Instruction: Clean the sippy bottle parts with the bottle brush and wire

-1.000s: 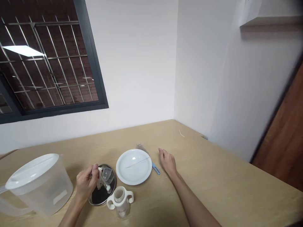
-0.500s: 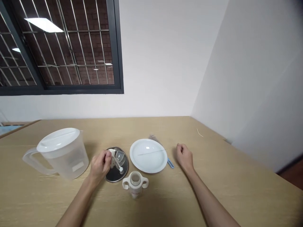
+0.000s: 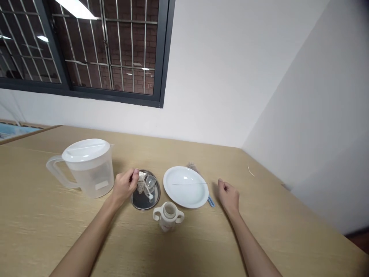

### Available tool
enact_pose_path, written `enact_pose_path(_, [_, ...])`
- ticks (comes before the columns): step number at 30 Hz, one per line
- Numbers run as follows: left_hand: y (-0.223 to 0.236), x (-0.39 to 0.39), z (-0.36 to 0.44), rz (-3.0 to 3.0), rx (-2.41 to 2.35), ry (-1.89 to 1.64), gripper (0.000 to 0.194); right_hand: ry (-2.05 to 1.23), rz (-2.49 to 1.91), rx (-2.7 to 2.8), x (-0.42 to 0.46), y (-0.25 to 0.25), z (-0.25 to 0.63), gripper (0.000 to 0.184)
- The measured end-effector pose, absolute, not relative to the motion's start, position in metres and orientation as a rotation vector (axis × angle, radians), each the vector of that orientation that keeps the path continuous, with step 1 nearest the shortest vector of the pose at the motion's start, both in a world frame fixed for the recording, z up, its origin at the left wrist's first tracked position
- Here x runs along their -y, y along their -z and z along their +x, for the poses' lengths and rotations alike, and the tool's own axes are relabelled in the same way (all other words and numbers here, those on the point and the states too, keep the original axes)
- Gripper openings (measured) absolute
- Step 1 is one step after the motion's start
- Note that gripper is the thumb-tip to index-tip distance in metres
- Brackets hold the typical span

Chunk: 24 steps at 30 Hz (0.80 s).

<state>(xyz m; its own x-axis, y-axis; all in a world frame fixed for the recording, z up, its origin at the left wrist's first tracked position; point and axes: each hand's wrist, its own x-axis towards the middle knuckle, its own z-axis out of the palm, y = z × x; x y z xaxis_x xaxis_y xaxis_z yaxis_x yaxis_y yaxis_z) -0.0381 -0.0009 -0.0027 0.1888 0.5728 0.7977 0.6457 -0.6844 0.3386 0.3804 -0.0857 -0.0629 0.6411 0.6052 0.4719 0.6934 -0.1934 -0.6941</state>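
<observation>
My left hand (image 3: 125, 186) is closed in a loose fist at the left rim of a round metal tray (image 3: 141, 203); nothing shows in it. On the tray lie a clear plastic cap (image 3: 150, 181) and a white straw-like part (image 3: 148, 191) with a rounded end. Curled shut, my right hand (image 3: 229, 196) rests on the table right of a white oval plate (image 3: 184, 198), apart from it. A thin wire-like rod (image 3: 190, 184) lies across the plate. Nearer me stands a two-handled baby bottle (image 3: 168, 216) with its top uncovered.
A lidded translucent pitcher (image 3: 96, 173) stands at the left. Partly hidden by the plate is a brush, its blue handle (image 3: 211, 201) and greyish bristles (image 3: 192, 166) showing. A thin pale strip (image 3: 250, 171) lies far right, near the wall (image 3: 317, 127). A barred window (image 3: 115, 50) is behind.
The view has tilted and shifted, so the table things appear moved slightly right. Both hands stay closed in about the same places beside the tray and plate.
</observation>
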Motion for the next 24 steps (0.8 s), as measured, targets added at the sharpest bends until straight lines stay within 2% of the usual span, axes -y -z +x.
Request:
enact_pose_path(9, [0.005, 0.001, -0.033, -2.577, 1.129, 1.388, 0.040, 0.087, -1.908, 0.976, 0.083, 0.065, 0.384, 0.043])
enact_pose_path(20, [0.000, 0.012, -0.028, -2.685, 1.174, 1.340, 0.026, 0.057, -1.902, 0.931, 0.082, 0.069, 0.388, 0.032])
enact_pose_path(24, [0.001, 0.010, -0.029, -2.685, 1.174, 1.327, 0.028, 0.052, -1.895, 0.971, 0.084, 0.067, 0.385, 0.030])
